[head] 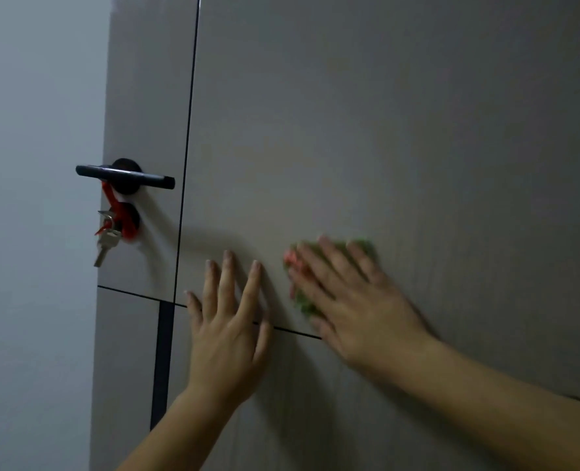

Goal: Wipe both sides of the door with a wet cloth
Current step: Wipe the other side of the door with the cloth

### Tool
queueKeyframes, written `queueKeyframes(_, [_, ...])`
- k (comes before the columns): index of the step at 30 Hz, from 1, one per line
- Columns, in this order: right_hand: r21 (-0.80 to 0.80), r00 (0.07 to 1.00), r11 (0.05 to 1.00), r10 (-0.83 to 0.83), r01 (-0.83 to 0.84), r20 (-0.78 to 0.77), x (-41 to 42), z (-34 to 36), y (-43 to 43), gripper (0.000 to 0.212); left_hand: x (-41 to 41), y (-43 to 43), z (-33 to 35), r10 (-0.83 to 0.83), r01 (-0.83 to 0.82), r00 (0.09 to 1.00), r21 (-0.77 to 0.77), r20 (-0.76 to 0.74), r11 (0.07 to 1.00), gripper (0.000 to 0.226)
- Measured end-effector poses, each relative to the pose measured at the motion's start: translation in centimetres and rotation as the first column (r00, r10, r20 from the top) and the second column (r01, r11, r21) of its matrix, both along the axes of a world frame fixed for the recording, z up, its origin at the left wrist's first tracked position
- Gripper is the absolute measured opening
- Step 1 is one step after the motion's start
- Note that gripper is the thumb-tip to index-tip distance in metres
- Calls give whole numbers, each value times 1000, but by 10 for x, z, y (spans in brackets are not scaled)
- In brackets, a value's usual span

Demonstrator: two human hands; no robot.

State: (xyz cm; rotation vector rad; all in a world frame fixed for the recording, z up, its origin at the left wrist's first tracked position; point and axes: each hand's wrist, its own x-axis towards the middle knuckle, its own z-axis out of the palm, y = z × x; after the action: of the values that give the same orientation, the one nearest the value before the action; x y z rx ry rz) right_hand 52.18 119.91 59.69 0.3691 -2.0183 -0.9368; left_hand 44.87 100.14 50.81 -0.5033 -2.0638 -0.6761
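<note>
Lower centre: right hand, fingers flat, pressed a blurred, likely green cloth to the door; left hand, fingers spread, steadied it.

Green cloth flat on grey door

The supporting surface was a grey-brown door, upright and seen at an angle. A thin dark vertical groove divided its face, and a horizontal groove crossed it lower down. A wider dark strip ran downward from the horizontal groove. A black lever handle was mounted near the left edge, with a round lock just below it. Keys hung from the lock on a red strap. The left hand lay flat on the door, fingers straight and spread. The right hand, just beside it, pressed a green cloth flat against the door.
</note>
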Motion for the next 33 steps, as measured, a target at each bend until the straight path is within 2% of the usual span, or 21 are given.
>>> queueKeyframes(3, [85, 999, 996, 17, -21, 49, 10, -2, 13, 69, 8, 5, -2, -18, 17, 999, -10, -29, 1000, 72])
queueKeyframes(6, [-102, 996, 995, -12, 3, -84, 0, 46, 6, 67, 16, 15, -13, -50, 50, 997, 6, -52, 999, 72])
queueKeyframes(8, [-173, 991, 985, -15, -7, -130, -7, 44, -1, 70, 17, 19, -22, -69, 70, 997, 58, -20, 996, 73])
queueKeyframes(12, [120, 993, 986, 116, -119, 32, -2, -29, 10, 73, 9, 5, -39, -102, 101, 993, -27, -52, 995, 78])
queueKeyframes(14, [173, 992, 977, 120, -125, 35, -3, -31, 12, 71, 6, 1, -44, -115, 111, 991, -62, -74, 992, 77])
queueKeyframes(19, [93, 994, 990, 102, -106, 48, -16, -25, -14, 71, 6, 5, -46, -97, 94, 992, -46, -76, 995, 78])
queueKeyframes(22, [88, 988, 984, 151, -154, 40, 3, -51, 25, 71, 6, 6, -47, -69, 64, 994, -54, -80, 996, 79])
queueKeyframes(26, [130, 991, 982, 135, -137, 20, 24, -65, 65, 71, 10, 6, -43, -49, 47, 998, -59, -41, 997, 78])
queueKeyframes(29, [73, 988, 987, 149, -146, -31, 11, -32, 43, 68, 14, 4, -45, -33, 32, 999, -78, -16, 996, 77])
queueKeyframes(33, [-97, 987, 991, 79, -93, -138, -6, 11, 15, 69, 18, 8, -45, -26, 25, 1000, -102, -9, 995, 76])
